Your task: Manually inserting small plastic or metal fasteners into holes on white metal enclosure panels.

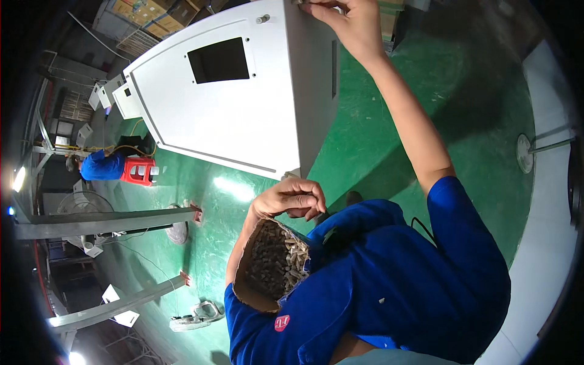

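A large white metal cabinet panel (243,115) with a dark rectangular cutout (219,61) stands in front of me. At its upper right corner my right hand (353,27) pinches a small greyish piece, partly cut off by the picture's edge. A small pale plug (263,19) sticks out of the panel near its top edge. My left hand (293,198) is curled just below the cabinet's lower corner; what its fingers hold, if anything, is hidden. In the crook of my left arm rests an open cardboard box (246,292) full of small greyish-beige plugs (277,258).
On the green floor (377,152), a person in blue (100,165) is by a red stool (139,171) at the left. Grey metal beams (109,224) reach in from the left. Cardboard cartons (152,15) are stacked behind the cabinet. A round-based stand (525,152) is at the right.
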`<state>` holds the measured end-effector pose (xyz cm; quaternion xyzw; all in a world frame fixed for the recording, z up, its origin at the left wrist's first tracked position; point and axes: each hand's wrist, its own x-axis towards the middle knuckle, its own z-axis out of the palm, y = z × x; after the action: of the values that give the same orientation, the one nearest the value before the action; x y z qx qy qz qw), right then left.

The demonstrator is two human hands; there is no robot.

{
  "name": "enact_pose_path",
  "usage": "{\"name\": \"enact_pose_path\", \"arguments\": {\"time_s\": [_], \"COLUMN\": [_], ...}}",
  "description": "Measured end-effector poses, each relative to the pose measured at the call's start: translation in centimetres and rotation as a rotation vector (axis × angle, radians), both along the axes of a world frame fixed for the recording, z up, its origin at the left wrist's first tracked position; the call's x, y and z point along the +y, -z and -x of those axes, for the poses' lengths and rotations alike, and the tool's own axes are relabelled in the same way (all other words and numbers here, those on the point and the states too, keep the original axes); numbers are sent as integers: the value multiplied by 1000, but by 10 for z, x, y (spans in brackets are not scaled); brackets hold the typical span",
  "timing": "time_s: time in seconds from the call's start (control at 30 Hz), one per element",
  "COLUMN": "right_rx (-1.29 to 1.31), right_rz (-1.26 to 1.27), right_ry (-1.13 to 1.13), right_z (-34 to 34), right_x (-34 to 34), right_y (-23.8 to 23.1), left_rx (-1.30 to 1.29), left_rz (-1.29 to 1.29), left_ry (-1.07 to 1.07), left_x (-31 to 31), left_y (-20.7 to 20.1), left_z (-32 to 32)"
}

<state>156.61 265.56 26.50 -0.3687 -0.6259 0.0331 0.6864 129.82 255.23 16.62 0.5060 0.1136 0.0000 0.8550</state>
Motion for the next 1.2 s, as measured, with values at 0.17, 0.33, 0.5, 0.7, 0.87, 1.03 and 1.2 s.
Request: {"name": "enact_pose_path", "arguments": {"time_s": [0.17, 0.33, 0.5, 0.7, 0.87, 1.03, 1.2], "right_rx": [-4, 21, 523, -90, -517, -199, -220], "right_rz": [37, 57, -34, 347, 499, 535, 408], "right_ry": [48, -80, -12, -380, -257, -455, -220], "right_z": [-12, -20, -52, 94, 193, 226, 264], "right_x": [1, 2, -47, -144, -140, -154, -165], "right_y": [-1, 2, 14, 18, 53, 67, 83], "left_rx": [-101, -94, -140, -102, -189, -195, -219], "left_rz": [-20, -3, -83, -285, -176, 45, 154], "left_ry": [23, 25, -72, -153, 4, -38, -14], "left_x": [-2, -1, 12, 30, 86, 75, 85], "left_y": [3, 7, 26, 25, 93, 90, 91], "left_z": [3, 12, 19, 50, 79, 122, 165]}}
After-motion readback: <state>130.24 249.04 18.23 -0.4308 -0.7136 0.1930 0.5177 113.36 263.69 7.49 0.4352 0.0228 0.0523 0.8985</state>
